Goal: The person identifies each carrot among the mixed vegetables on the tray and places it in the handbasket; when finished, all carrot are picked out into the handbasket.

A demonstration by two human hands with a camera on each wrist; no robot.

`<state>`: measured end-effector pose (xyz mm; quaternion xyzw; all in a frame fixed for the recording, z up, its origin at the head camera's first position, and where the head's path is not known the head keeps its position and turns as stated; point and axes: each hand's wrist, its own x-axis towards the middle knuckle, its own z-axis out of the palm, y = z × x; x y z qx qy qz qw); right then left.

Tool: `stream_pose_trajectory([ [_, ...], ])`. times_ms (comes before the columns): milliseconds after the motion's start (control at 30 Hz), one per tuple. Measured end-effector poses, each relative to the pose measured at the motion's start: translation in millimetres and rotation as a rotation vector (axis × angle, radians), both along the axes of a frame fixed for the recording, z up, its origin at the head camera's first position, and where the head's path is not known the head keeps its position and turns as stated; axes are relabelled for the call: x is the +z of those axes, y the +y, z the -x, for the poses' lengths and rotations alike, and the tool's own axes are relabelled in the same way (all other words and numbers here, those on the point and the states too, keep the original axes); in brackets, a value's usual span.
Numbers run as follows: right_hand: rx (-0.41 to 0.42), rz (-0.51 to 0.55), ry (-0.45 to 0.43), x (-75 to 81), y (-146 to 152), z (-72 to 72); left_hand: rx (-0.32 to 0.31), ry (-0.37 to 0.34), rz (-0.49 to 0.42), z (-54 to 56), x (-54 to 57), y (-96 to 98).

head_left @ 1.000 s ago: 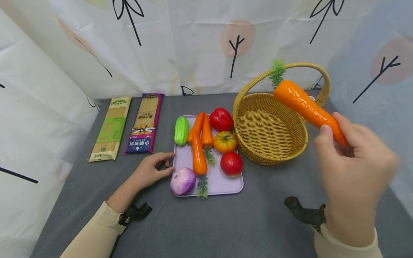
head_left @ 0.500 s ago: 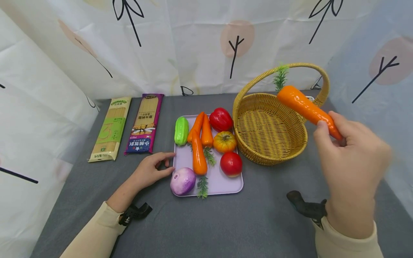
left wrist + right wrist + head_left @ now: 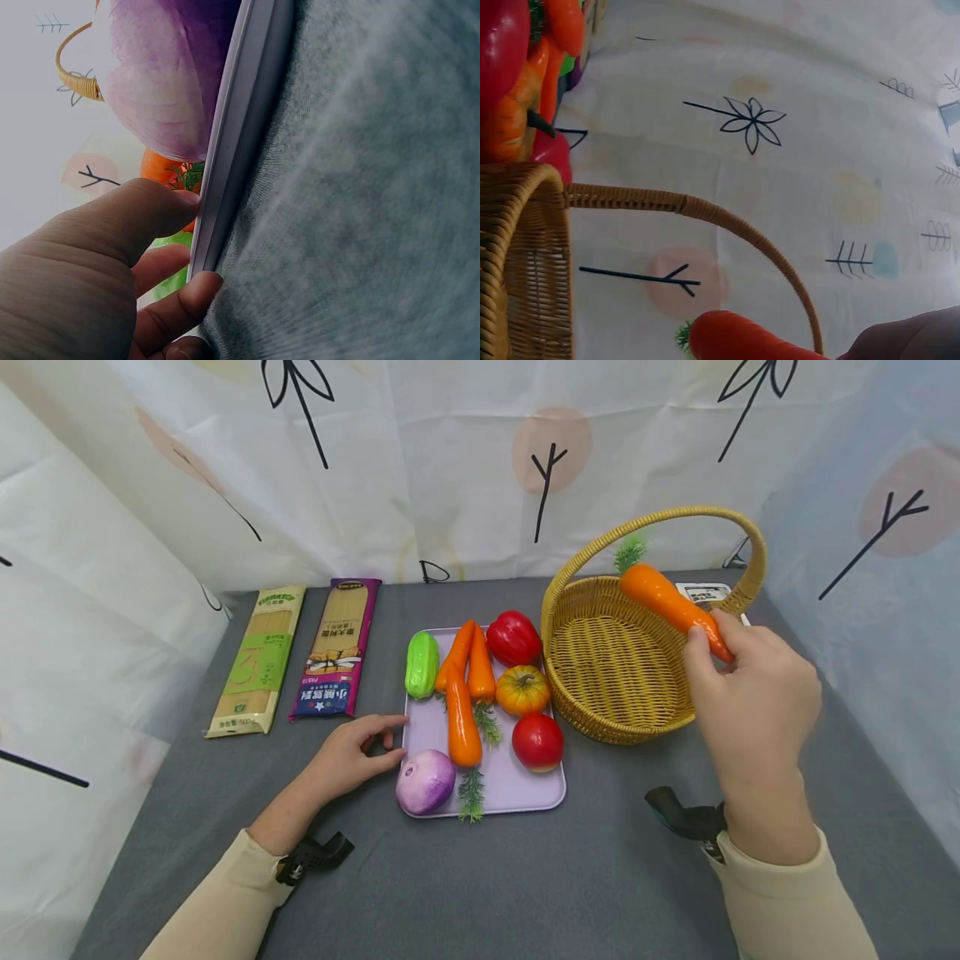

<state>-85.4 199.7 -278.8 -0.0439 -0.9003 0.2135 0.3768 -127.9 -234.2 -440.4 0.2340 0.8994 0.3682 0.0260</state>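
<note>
My right hand [image 3: 757,693] pinches a carrot [image 3: 671,597] near its narrow end. The carrot's green-topped end points toward the back left, over the wicker basket [image 3: 558,693], inside the arch of its handle in the head view. In the right wrist view the carrot [image 3: 742,341] shows at the bottom, by the handle [image 3: 742,232]. My left hand [image 3: 352,756] rests at the left edge of the lilac tray [image 3: 525,797], thumb and fingertips spread along the rim. On the tray lie several carrots [image 3: 465,727], a purple onion [image 3: 425,782], a red tomato [image 3: 537,742] and a small pumpkin [image 3: 523,691].
A red bell pepper [image 3: 513,638] and a green cucumber-like vegetable [image 3: 422,665] sit at the tray's far corners. Two noodle packs, one green [image 3: 257,660] and one purple [image 3: 336,647], lie at the back left. Behind the basket is a white printed label [image 3: 701,592]. Patterned curtains [image 3: 480,468] surround the grey-covered table.
My right hand has moved left and away from me, carrying the carrot lower over the basket. The left hand and the tray have stayed put.
</note>
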Motion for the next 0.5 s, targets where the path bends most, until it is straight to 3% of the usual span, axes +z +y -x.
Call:
stream_pose_trajectory([
  [267, -0.001, -0.029, -0.150, -16.2, -6.7, 17.6, 0.001, -0.004, -0.004, -0.2, 0.1, 0.4],
  [500, 0.044, -0.076, -0.185, -37.1, -15.4, 31.6, 0.003, 0.000, -0.004, 0.4, 0.0, 0.5],
])
